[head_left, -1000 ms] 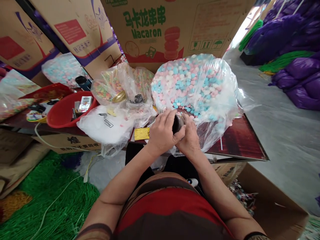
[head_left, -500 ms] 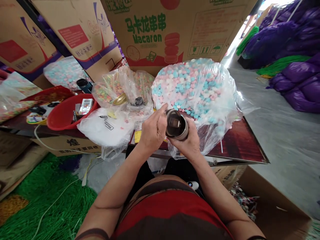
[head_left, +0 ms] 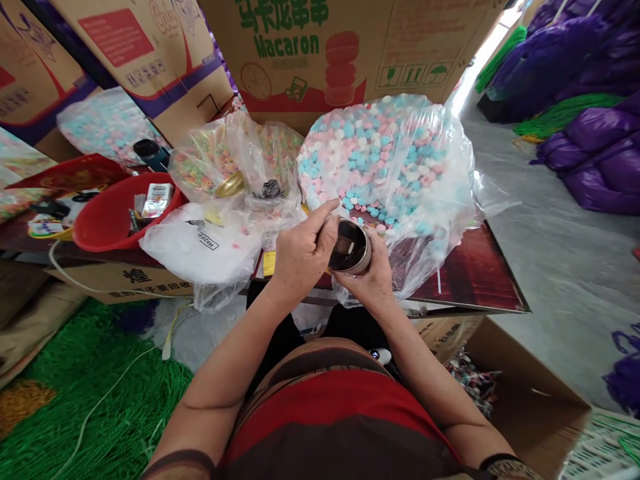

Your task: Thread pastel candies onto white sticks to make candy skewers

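Over the table's front edge I hold a round cup with a pale outer wall and a dark, shiny top or inside; I cannot tell whether liquid is in it. My right hand wraps around its right side and underside. At its left side, my left hand grips with the thumb by the rim and the index finger stretched forward. Just beyond the cup lies a large clear bag of pink, blue and white candies. A white plastic bag lies left of my left hand.
Bags of colourful small pieces, a gold lid and a red basin stand left on the dark red table. A Macaron carton rises behind. An open carton sits below right; green strands cover the floor left.
The view has shifted slightly, so the table things appear higher and further left. Both hands still hold the cup, with the left thumb nearer its rim.
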Motion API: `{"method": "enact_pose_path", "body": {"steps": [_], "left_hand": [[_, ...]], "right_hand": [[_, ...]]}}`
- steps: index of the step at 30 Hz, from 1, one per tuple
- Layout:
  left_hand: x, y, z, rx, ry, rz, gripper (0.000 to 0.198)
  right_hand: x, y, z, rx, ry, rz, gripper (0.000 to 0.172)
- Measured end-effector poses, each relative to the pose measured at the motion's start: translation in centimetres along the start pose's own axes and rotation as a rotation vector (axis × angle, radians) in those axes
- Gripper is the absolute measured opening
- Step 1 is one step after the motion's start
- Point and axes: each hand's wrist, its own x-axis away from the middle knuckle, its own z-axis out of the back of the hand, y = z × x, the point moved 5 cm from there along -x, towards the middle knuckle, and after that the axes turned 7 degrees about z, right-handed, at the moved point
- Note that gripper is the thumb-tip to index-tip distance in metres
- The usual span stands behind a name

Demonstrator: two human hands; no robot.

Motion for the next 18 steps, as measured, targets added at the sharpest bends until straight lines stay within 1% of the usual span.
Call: {"method": "enact_pose_path", "body": {"steps": [4,8,10,12,14,15,17,18], "left_hand": [[0.7,1.1,-0.5,-0.123,0.053,-0.174,0.042],[1.7,1.3,-1.9,-0.224,0.038,-0.285,0.045],[2.3,1.3,-2.5,-0.224,0.033,-0.342,0.045],[3.0,1.4,-2.5,-0.181,0.034,-0.389,0.042],[3.6,1.3,-2.0,-0.117,0.021,-0.396,0.034],[3.7,1.2,-1.6,-0.078,0.012,-0.376,0.03],[3.8,0.7,-0.3,0.019,0.014,-0.284,0.026],[3.8,0.3,0.5,0.076,0.039,-0.219,0.027]], "right_hand": [[0.5,0.2,0.0,-0.053,-0.023,-0.006,0.088],[1.2,0.9,-0.4,-0.064,-0.04,-0.045,0.092],[1.4,1.2,-0.4,-0.053,-0.029,-0.057,0.089],[1.4,1.5,-0.2,-0.052,-0.004,-0.06,0.086],[1.4,1.5,0.1,-0.059,0.013,-0.045,0.085],[1.4,1.5,0.2,-0.058,0.013,-0.036,0.088],[1.4,1.5,0.5,-0.046,0.016,-0.032,0.094],[1.5,1.4,0.6,-0.043,0.02,-0.03,0.097]]}}
